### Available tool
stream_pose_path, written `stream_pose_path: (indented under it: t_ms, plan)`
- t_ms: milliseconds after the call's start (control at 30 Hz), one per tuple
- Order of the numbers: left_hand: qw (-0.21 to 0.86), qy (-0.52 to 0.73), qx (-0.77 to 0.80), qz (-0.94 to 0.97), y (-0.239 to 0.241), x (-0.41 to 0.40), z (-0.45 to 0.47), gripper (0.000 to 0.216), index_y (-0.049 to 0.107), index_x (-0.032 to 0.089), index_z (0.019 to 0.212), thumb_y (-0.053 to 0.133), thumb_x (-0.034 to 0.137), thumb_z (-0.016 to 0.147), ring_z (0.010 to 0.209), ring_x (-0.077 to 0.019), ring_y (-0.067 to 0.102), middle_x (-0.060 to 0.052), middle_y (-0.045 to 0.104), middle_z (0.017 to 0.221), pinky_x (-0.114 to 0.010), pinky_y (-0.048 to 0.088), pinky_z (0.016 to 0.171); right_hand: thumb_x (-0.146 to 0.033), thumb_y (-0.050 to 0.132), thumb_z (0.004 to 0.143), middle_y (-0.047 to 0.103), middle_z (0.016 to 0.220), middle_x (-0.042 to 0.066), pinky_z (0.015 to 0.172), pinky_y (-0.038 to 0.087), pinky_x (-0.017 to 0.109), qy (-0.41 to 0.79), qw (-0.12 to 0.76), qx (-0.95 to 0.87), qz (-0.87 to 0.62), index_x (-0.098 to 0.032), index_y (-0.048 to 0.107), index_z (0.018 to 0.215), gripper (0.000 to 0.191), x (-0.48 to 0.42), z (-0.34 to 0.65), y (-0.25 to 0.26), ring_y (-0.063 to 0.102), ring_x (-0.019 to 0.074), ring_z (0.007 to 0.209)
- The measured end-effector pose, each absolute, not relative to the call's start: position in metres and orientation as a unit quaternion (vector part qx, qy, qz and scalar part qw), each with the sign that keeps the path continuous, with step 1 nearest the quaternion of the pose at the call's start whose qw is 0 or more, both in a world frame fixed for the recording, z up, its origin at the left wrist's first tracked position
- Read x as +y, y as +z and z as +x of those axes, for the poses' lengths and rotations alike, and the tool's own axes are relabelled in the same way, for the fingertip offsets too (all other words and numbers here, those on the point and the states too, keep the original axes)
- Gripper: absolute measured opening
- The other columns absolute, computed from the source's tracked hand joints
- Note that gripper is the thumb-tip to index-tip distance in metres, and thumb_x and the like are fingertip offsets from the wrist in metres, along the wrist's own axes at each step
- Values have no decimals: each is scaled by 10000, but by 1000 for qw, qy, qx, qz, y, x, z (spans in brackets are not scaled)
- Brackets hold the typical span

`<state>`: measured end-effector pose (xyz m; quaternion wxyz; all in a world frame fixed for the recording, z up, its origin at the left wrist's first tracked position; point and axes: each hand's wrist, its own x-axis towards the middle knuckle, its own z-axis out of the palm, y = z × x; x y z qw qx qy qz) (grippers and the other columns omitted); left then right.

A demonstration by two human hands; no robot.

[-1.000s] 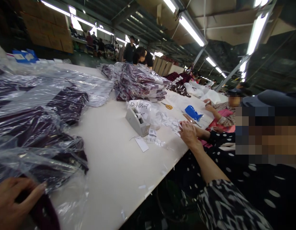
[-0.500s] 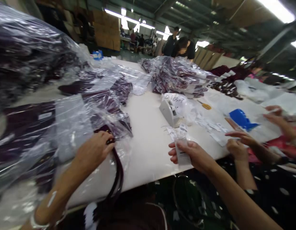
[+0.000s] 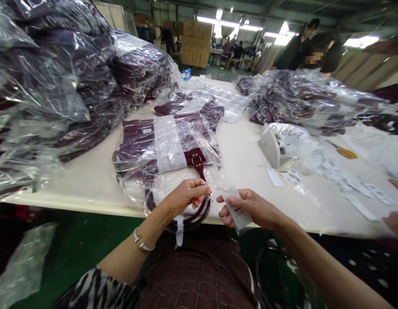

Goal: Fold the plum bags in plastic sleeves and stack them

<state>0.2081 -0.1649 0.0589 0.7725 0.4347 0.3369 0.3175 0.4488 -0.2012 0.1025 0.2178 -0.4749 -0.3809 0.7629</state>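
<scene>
A dark maroon handbag (image 3: 136, 137), wrapped in clear plastic, lies in front of me on the white table. Its buckled strap (image 3: 195, 159) and looped handles (image 3: 203, 210) stick out towards the near edge. Over those handles, my left hand (image 3: 188, 197) is closed in a pinch on a thin string. My right hand (image 3: 250, 208) grips a white hang tag (image 3: 239, 214) in a small clear sleeve, between thumb and fingers. The string appears to run between the tag and my left fingertips. A white strip (image 3: 179, 231) hangs below my left hand.
Plastic-wrapped bags are piled high on the left (image 3: 96, 64), with another pile (image 3: 302, 94) at the back right. A grey tape dispenser (image 3: 271, 150), loose tags (image 3: 274, 177) and yellow-handled scissors (image 3: 347, 152) lie right. Another person's hand (image 3: 395, 223) shows at the right edge.
My left hand has left the bag's strap and come over to the string beside my right hand. The tag stays in my right hand. The view has swung left.
</scene>
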Motion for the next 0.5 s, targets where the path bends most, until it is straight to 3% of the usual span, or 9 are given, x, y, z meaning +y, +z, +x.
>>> stream_pose_path:
  t_ms: [67, 167, 233, 367, 500]
  plan:
    - [784, 346, 333, 393, 60, -165, 201, 421, 648, 126, 821, 833, 498, 754, 455, -37, 420, 43, 531, 582, -143, 325, 427, -565, 850, 734, 771, 891, 99, 640, 592, 279, 763, 208, -388, -474, -143, 722, 1067, 553, -201, 451, 97, 733, 174, 680]
    - [787, 391, 329, 344, 64, -164, 195, 409, 640, 127, 833, 884, 428, 702, 675, -93, 599, -31, 658, 807, -181, 496, 596, -571, 838, 742, 770, 901, 116, 656, 586, 283, 762, 187, -407, -468, -119, 722, 1000, 533, -199, 456, 85, 723, 164, 669]
    - [777, 406, 334, 345, 65, -163, 195, 406, 627, 136, 844, 872, 431, 711, 762, -121, 634, -53, 683, 903, -221, 531, 672, -591, 812, 756, 769, 911, 115, 695, 585, 299, 752, 172, -433, -467, -116, 726, 973, 529, -197, 461, 76, 722, 168, 700]
    - [700, 392, 365, 473, 66, -161, 201, 409, 563, 156, 761, 758, 512, 810, 587, -89, 543, 8, 613, 676, -207, 451, 598, -545, 823, 747, 763, 1080, 112, 965, 549, 424, 633, 170, -572, -493, -149, 747, 1054, 507, -187, 466, 67, 718, 248, 982]
    - [594, 362, 389, 603, 70, -157, 213, 355, 588, 165, 750, 669, 489, 869, 537, -89, 476, 50, 520, 587, -211, 390, 562, -482, 827, 758, 659, 1348, 124, 1139, 437, 491, 537, 317, -602, -498, -202, 656, 1296, 630, -172, 447, 76, 610, 291, 1263]
